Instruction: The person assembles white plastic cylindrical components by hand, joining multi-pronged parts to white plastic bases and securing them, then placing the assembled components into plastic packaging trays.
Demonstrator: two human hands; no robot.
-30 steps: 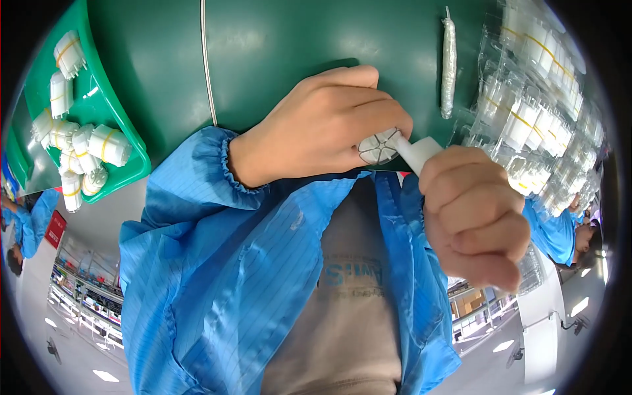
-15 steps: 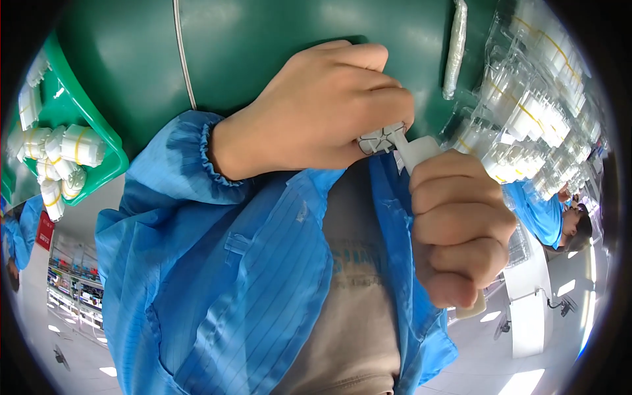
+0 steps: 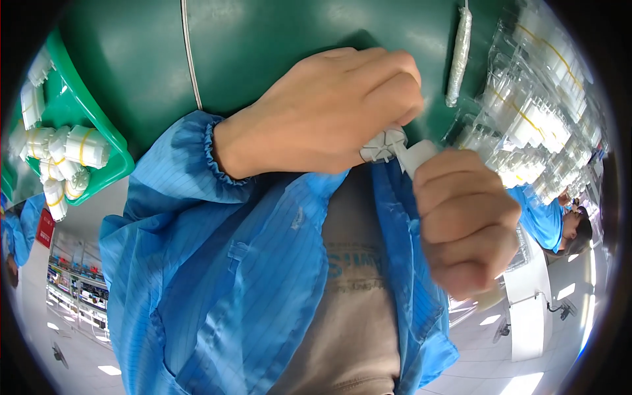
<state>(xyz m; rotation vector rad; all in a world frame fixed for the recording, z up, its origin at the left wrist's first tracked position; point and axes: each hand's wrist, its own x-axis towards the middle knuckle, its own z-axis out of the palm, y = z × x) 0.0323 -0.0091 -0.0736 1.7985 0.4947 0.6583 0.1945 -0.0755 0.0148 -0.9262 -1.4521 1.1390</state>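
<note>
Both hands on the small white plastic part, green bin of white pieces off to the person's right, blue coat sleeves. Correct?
Not quite: the green bin of white pieces sits on the person's left, as the head view shows. The rest holds: the left hand and right hand both grip the small white plastic part, and the coat sleeve is blue.

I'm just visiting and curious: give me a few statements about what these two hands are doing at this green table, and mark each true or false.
1. The left hand pinches a small grey ribbed cap. True.
2. The right hand is open and holds nothing. False: it is fisted round a white tube.
3. The green bin holds white rolls. True.
4. The sleeves are red. False: the sleeve is blue.
</note>
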